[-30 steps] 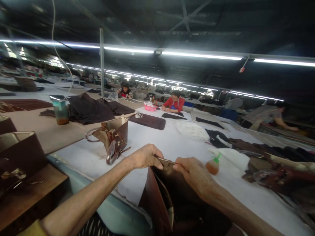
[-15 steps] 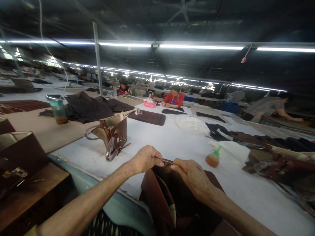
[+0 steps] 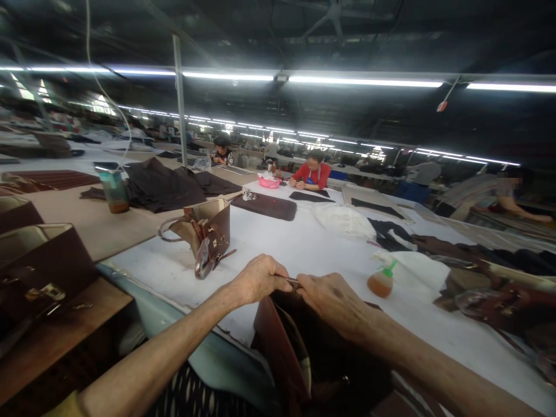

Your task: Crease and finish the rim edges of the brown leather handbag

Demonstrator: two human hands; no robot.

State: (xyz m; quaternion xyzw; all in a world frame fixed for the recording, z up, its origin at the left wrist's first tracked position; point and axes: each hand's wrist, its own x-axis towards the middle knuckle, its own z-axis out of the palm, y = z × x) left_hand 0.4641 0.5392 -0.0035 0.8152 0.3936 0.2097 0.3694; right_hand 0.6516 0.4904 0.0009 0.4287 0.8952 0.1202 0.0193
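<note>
A brown handbag (image 3: 282, 347) with a pale-edged lining stands at the table's near edge, its mouth toward me. Its far top edge is pinched between the fingers of my left hand (image 3: 261, 279). My right hand (image 3: 332, 298) grips the same edge just to the right, thumb and fingers pressed together. Only a short piece of the edge shows between the two hands. My right forearm covers much of the bag's right side. Beyond my left hand stands another brown handbag (image 3: 219, 229) with gold fittings and plastic-wrapped handles.
Right of my hands are a squeeze bottle (image 3: 380, 282) with a green nozzle and a handbag (image 3: 516, 307). More handbags (image 3: 65, 260) stand at the left on a wooden box (image 3: 82, 324). A dark padded piece (image 3: 271, 207) lies farther back. Several people work beyond.
My right hand has slid left along the bag's edge, closer to my left hand. My left hand keeps its pinch. The whole view has shifted slightly.
</note>
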